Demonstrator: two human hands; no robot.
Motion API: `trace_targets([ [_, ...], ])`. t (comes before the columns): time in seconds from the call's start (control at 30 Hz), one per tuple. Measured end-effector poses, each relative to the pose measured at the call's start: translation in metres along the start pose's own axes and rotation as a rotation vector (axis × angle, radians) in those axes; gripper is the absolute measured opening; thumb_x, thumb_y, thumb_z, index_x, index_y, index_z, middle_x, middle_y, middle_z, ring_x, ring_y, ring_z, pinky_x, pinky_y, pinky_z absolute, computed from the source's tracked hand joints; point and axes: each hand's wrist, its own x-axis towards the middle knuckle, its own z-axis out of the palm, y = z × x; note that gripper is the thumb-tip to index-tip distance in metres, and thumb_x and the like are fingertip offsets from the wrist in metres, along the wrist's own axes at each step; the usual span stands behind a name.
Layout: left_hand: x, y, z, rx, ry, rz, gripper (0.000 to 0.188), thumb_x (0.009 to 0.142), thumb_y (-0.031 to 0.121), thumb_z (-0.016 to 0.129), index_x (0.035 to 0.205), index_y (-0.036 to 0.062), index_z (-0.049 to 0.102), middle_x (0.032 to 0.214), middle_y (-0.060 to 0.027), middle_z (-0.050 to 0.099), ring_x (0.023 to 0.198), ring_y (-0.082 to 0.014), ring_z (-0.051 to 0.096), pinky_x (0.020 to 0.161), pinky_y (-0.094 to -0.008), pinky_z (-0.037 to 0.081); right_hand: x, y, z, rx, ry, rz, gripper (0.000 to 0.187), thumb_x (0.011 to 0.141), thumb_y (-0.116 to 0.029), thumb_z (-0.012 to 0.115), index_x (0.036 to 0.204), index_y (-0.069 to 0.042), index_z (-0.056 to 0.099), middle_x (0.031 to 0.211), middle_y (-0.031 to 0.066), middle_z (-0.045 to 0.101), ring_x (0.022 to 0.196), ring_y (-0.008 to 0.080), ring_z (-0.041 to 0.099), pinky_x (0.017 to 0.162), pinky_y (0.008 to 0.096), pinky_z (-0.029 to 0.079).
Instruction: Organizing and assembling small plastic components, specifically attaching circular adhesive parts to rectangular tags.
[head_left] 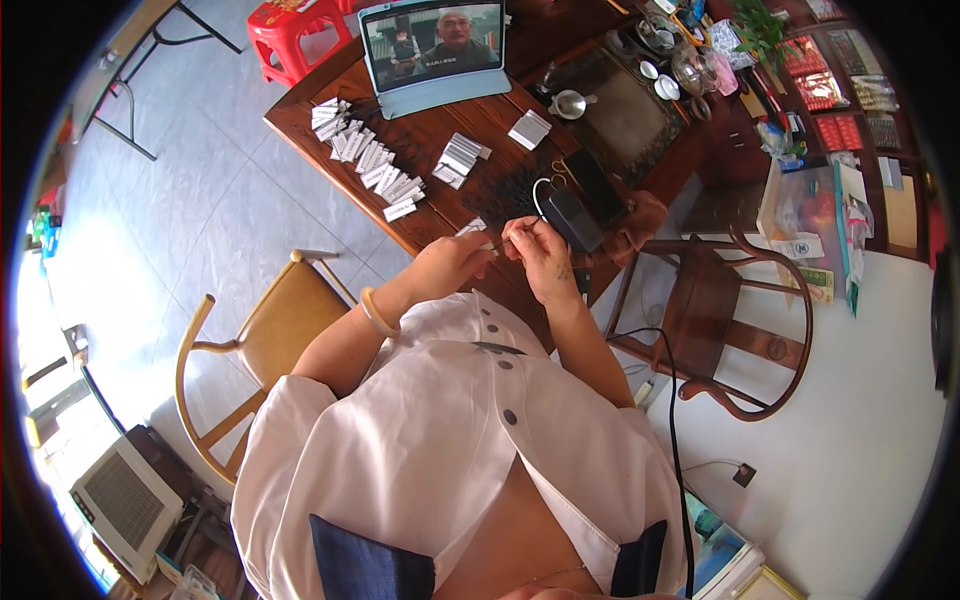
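My left hand (pixel 452 262) and my right hand (pixel 540 256) meet close together over the near edge of a dark wooden table (pixel 430 135). The left hand pinches a small white card (pixel 474 229). In my right hand is a thin tool like tweezers (pixel 515 233), its tip pointing toward the card. A heap of fine dark strands (pixel 500 185) lies on the table just beyond both hands. A pale bangle (pixel 377 312) sits on my left wrist.
Rows of small white cards (pixel 365 155) and two stacks (pixel 460 158) lie on the table. A tablet (pixel 435 45) plays video at the far edge. Two dark phones (pixel 582 200), a tea tray (pixel 615 105), two wooden chairs (pixel 255 340) and a red stool (pixel 290 35) surround me.
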Motion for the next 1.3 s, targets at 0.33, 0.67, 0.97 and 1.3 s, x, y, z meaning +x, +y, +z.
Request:
trace_targets([
  [0.33,-0.002,0.004,-0.001,-0.147,0.034,-0.096,0.019,0.094,0.017,0.053,0.104,0.0029,0.059,0.072,-0.0074,0.065,0.064,-0.0223,0.064,0.061,-0.0341,0.049,0.008,-0.008,-0.004,0.044,-0.038,0.065,0.016,0.095,-0.013,0.055,0.103,0.0,0.062,0.09,0.0035,0.064,0.075,0.0079,0.056,0.068,0.0213,0.047],
  [0.67,-0.004,0.001,-0.003,-0.178,0.007,-0.17,0.019,0.097,0.016,0.051,0.109,0.0017,0.057,0.077,-0.0041,0.062,0.069,-0.0109,0.059,0.059,-0.0263,0.051,0.018,-0.014,-0.013,0.234,0.163,-0.051,0.021,0.094,-0.016,0.058,0.104,0.0,0.067,0.094,0.0058,0.067,0.075,0.0075,0.058,0.07,0.0207,0.047],
  [0.97,-0.003,-0.001,-0.003,-0.287,0.009,-0.175,0.022,0.097,0.017,0.051,0.112,0.0024,0.056,0.078,-0.0031,0.062,0.068,-0.0105,0.058,0.06,-0.0253,0.049,0.014,-0.007,-0.01,0.213,-0.051,0.133,0.031,0.098,-0.024,0.052,0.114,-0.001,0.063,0.101,0.0077,0.066,0.084,0.0101,0.059,0.078,0.0259,0.047],
  [1.3,-0.002,0.0,-0.005,-0.212,0.021,-0.164,0.016,0.098,0.015,0.051,0.105,0.0027,0.056,0.079,-0.0032,0.061,0.072,-0.0105,0.058,0.061,-0.0256,0.049,0.009,-0.007,0.0,0.022,-0.075,0.282,0.024,0.095,-0.021,0.058,0.105,-0.001,0.066,0.097,0.003,0.067,0.082,0.0071,0.058,0.074,0.022,0.047],
])
